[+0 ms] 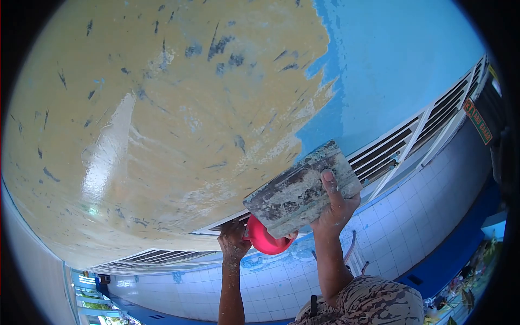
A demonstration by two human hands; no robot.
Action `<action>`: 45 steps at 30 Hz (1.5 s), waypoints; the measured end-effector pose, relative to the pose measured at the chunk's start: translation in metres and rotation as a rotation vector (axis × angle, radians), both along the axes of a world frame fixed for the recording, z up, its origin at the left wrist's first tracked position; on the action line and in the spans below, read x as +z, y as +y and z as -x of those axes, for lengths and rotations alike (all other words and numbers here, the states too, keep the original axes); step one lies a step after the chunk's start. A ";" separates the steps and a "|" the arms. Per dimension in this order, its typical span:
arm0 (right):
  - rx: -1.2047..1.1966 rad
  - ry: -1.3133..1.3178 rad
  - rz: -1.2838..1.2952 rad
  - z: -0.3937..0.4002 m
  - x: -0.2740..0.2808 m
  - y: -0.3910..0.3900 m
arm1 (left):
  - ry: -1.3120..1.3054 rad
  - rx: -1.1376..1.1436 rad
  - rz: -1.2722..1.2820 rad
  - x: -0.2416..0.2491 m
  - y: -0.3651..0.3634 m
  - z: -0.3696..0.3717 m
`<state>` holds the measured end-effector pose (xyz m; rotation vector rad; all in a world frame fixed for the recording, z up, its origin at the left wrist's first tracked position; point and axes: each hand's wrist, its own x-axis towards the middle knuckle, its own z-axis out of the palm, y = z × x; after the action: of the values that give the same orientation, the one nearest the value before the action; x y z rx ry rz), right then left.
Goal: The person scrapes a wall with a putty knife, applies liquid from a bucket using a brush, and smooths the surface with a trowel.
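Note:
My right hand (337, 208) is closed on a wide, flat trowel (298, 189) smeared with grey plaster, its thumb lying on the upper face. Below the trowel's lower left edge, my left hand (234, 239) grips the side of a red bowl (266, 241). The trowel hides the upper part of the bowl, and its contents cannot be made out. Above both hands spreads a surface with a tan coat (179, 119) marked by dark scrapes and whitish patches. Its ragged edge meets light blue paint (390, 65) on the right.
Slatted white-framed openings (417, 132) run beside the painted surface. Beyond them is a white tiled wall (390, 238) with a blue band (449, 260). An orange and green sign (478, 120) hangs at the far right. Plants (476, 276) stand at the lower right.

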<state>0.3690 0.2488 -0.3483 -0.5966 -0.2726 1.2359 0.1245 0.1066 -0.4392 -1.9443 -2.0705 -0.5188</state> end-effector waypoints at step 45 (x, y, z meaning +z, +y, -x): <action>-0.084 0.093 -0.138 -0.020 0.080 0.035 | 0.041 -0.022 -0.041 0.005 0.002 -0.002</action>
<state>0.3892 0.2834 -0.2684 -0.4262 -0.2506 1.1504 0.1269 0.1090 -0.4342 -1.9404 -2.0001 -0.5168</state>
